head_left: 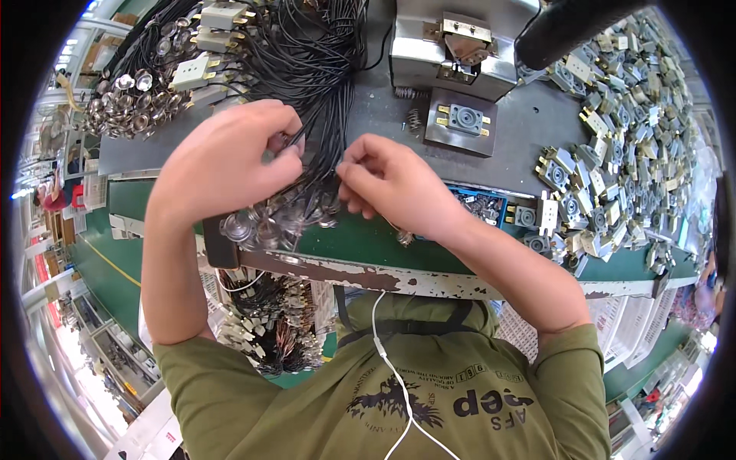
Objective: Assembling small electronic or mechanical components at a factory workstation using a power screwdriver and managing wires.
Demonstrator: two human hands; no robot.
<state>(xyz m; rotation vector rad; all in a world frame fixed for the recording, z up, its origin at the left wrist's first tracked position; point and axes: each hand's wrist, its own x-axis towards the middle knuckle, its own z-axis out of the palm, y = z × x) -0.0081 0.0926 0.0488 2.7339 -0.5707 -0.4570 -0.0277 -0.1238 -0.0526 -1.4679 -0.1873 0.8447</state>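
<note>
My left hand [238, 157] is closed at the bundle of black wires [326, 126], thumb and fingers curled round some of them. Round metal caps [257, 226] hang at the wires' lower ends, below this hand and slightly blurred. To the right of the bundle, my right hand [387, 180] is closed with its fingertips pinched beside the wires; what they hold is hidden. A small metal cap [404, 238] shows under my right wrist. Farther back, a grey and white switch block [465, 119] with brass terminals sits on a metal fixture plate [460, 144].
A metal press fixture [464, 50] stands at the back, with a black bar [575, 34] beside it. Many switch blocks [606, 169] are heaped on the right. A blue tray [483, 205] of small parts lies behind my right forearm. More metal caps [130, 107] are piled far left.
</note>
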